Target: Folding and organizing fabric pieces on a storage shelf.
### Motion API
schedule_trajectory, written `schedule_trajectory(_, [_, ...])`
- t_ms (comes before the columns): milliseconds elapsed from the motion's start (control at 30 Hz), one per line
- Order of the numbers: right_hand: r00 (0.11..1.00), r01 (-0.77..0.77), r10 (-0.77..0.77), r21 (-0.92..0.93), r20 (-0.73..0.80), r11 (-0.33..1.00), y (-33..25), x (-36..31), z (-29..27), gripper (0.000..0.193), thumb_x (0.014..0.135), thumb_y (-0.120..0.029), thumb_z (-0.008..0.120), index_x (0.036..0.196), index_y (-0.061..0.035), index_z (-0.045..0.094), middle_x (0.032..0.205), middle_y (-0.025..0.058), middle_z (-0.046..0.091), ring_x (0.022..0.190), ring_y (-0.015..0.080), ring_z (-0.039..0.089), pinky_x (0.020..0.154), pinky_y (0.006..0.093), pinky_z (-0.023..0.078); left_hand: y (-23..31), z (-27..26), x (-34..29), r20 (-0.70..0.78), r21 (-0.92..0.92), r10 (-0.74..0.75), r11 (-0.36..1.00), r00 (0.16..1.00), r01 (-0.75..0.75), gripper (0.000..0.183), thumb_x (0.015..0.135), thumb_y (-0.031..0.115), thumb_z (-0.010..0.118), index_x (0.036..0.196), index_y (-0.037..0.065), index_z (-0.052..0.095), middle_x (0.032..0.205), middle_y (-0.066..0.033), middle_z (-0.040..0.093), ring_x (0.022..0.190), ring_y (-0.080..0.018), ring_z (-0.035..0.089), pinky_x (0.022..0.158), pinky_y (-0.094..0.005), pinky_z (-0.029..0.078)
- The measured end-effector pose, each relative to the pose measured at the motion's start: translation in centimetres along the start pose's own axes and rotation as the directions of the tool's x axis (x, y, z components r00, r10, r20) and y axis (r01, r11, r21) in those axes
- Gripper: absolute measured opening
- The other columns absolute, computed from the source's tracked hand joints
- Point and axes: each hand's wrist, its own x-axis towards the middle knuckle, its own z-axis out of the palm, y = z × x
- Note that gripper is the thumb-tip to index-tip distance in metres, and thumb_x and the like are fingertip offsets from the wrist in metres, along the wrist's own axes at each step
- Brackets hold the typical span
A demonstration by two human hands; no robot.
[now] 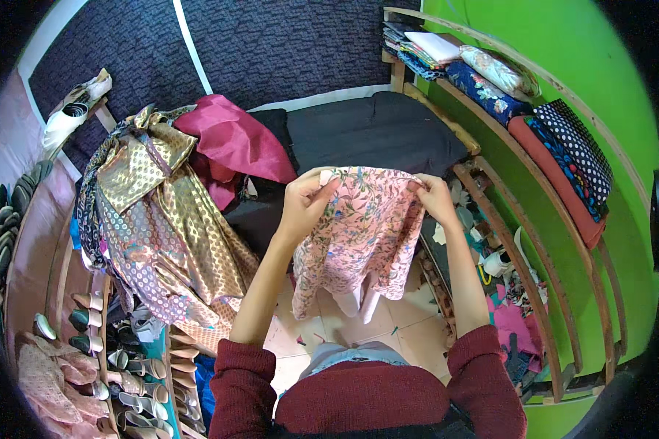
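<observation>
A pink floral cloth [362, 230], patterned with leaves and small flowers, hangs spread in front of me above the tiled floor. My left hand [307, 201] pinches its upper left corner, thumb on the near side. At the upper right corner my right hand [436, 199] is closed on the same cloth, thumb and fingers gripping the edge. The top edge is stretched between both hands, and the lower part drapes down in loose folds. Whether it is a garment or a plain piece of fabric, I cannot tell.
A black cushioned bench [373, 135] stands beyond the cloth. Gold patterned fabric [198, 212] and maroon satin [234, 139] are heaped at the left. Shoes fill a rack [170, 366] at lower left. Folded fabrics [560, 172] lie on the right wooden shelf [516, 146], against a green wall.
</observation>
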Motion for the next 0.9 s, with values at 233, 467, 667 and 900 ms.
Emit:
schedule_trajectory(233, [0.951,0.287,-0.305,0.207,0.058,0.935,-7.8,-1.7,4.2,0.065,0.073,-0.024,0.07,0.127,-0.0034,0.041,0.13,0.0194,0.041,0.119,0.0266,0.042,0.099,0.0339,0.033,0.9,2.9,-0.1,0.016,0.312,0.059,0.948,0.998,-0.061,0.016,0.087,0.011,0.053,0.091,-0.002,0.061,0.102,-0.0155,0.06,0.084,-0.0306,0.061,0.071,-0.0319,0.047])
schedule_trajectory(467, [0.917,0.333,-0.366,0.198,0.16,0.922,-9.2,-4.4,8.1,0.08,0.075,-0.029,0.068,0.134,0.0041,0.026,0.138,0.0233,0.029,0.129,0.0314,0.029,0.105,0.0362,0.023,-0.7,2.4,-0.4,0.106,0.227,0.007,0.973,0.994,-0.031,0.037,0.094,0.029,0.037,0.091,-0.007,0.048,0.12,-0.0367,0.038,0.113,-0.049,0.036,0.092,-0.0429,0.033])
schedule_trajectory(667, [0.993,0.118,-0.118,0.033,-0.015,0.992,-9.3,-4.3,9.5,0.072,0.066,-0.009,0.068,0.129,-0.0077,0.033,0.1,0.0235,0.058,0.088,0.0375,0.06,0.073,0.0394,0.048,1.3,2.1,-1.0,0.349,0.253,-0.124,0.967,0.929,0.034,0.025,0.091,0.021,0.042,0.09,-0.003,0.047,0.091,-0.0246,0.05,0.084,-0.0392,0.046,0.076,-0.0427,0.037])
schedule_trajectory(900, [0.972,0.232,-0.235,0.228,-0.018,0.946,-9.5,-2.5,6.8,0.047,0.07,0.008,0.053,0.114,-0.0074,0.054,0.083,0.0129,0.065,0.081,0.0181,0.064,0.067,0.0275,0.047,1.5,2.0,-2.8,0.313,0.224,0.145,0.949,0.939,-0.221,0.018,0.076,0.001,0.06,0.093,-0.001,0.056,0.094,-0.0192,0.058,0.092,-0.0337,0.056,0.082,-0.0347,0.043])
